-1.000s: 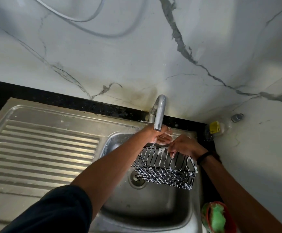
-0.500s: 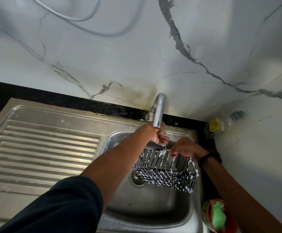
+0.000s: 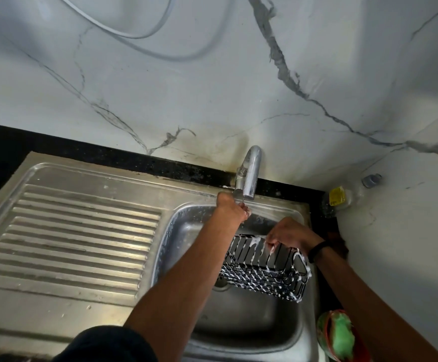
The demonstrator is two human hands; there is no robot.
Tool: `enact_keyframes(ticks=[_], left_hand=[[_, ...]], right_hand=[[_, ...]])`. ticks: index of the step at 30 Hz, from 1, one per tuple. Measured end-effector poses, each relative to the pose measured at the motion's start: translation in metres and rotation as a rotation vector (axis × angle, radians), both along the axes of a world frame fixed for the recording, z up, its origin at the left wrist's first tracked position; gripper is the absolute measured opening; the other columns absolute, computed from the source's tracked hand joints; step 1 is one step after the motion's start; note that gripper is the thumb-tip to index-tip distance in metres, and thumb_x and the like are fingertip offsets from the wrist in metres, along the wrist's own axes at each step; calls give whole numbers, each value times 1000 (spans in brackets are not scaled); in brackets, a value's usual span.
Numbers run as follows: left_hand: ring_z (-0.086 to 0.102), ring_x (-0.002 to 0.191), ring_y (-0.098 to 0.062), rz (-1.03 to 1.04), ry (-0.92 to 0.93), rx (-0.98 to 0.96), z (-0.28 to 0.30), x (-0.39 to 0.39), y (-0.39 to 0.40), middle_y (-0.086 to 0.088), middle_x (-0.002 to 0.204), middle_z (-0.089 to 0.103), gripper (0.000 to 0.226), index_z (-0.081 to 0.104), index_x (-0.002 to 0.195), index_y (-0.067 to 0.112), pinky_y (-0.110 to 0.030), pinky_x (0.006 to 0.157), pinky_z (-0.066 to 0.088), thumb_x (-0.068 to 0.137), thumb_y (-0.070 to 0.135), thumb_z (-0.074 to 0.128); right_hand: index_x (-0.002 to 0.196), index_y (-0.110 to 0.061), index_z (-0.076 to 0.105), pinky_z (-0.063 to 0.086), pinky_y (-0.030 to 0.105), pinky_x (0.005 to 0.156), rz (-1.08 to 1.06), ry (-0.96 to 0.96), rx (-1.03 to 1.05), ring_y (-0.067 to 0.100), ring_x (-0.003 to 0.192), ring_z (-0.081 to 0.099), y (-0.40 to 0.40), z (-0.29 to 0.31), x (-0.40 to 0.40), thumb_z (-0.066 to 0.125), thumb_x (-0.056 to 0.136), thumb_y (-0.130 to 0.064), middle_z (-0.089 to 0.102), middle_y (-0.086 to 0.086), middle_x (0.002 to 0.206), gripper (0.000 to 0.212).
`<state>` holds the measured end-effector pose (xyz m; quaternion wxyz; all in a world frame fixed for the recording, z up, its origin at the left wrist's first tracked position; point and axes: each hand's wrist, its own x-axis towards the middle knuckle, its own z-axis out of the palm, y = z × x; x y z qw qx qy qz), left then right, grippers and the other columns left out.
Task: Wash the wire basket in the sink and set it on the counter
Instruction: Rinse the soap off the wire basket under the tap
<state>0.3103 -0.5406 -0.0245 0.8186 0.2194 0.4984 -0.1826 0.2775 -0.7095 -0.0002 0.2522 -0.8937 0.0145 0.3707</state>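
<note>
Reaching back, left hand now at tap lever.

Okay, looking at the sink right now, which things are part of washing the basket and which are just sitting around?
In use: soapy black wire basket, stainless steel sink, chrome tap, left hand under the spout, right hand gripping the basket's rim.

Lying about: green scrubber in red dish, clear yellow-labelled bottle.

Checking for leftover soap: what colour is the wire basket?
Black wire basket, streaked with white suds; the head view, the only one, shows it.
</note>
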Motion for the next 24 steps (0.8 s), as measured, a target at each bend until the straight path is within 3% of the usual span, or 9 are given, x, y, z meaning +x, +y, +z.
enact_keyframes(ticks=[2, 4, 8, 13, 16, 18, 24], left_hand=[[48, 116, -29, 49, -5, -15, 6, -4, 1, -21, 114, 51, 45, 42, 147, 1, -43, 116, 40, 110, 25, 28], [51, 126, -33, 106, 9, -44, 8, -8, 4, -26, 130, 50, 40, 44, 134, -4, -46, 115, 41, 110, 23, 30], [57, 109, -27, 189, -26, -99, 2, -12, 20, -21, 115, 58, 40, 56, 123, -2, -36, 104, 49, 110, 27, 34], [61, 101, -30, 199, -48, -77, 0, -13, 29, -20, 111, 65, 47, 62, 117, 2, -44, 107, 51, 111, 38, 33], [62, 102, -32, 176, -50, -104, 0, -17, 31, -20, 111, 66, 48, 63, 110, 1, -47, 106, 51, 110, 40, 35], [63, 101, -32, 167, -37, -122, -2, -22, 33, -20, 111, 66, 48, 63, 118, 0, -46, 104, 53, 110, 40, 39], [63, 90, -27, 174, -25, -138, -3, -33, 37, -17, 97, 66, 34, 65, 117, 2, -37, 96, 58, 108, 29, 46]], right_hand=[[81, 5, 79, 30, 11, 39, -24, -12, 5, -4, 33, 46, 0, 1, -2, 68, 86, 4, 70, 5, 66, 12], [82, 7, 78, 30, 11, 38, -50, -13, 22, -4, 33, 47, -2, 2, -4, 68, 86, 4, 71, 8, 68, 12], [75, 7, 79, 27, 13, 35, -111, -31, 71, 0, 31, 43, -3, 1, -5, 66, 84, 5, 74, 13, 65, 16], [69, 2, 80, 26, 17, 36, -101, -6, 42, 2, 32, 40, 2, 0, -5, 68, 85, 1, 75, 15, 67, 19], [78, 11, 77, 29, 11, 35, -115, -14, 72, -2, 31, 45, 6, 7, -6, 65, 86, 5, 74, 19, 68, 16], [83, 14, 76, 30, 9, 36, -117, -9, 81, -3, 31, 46, 8, 10, -6, 64, 87, 6, 72, 20, 74, 15], [81, 13, 77, 30, 8, 35, -107, -7, 61, -3, 31, 47, 12, 10, -8, 64, 86, 7, 68, 6, 58, 15]])
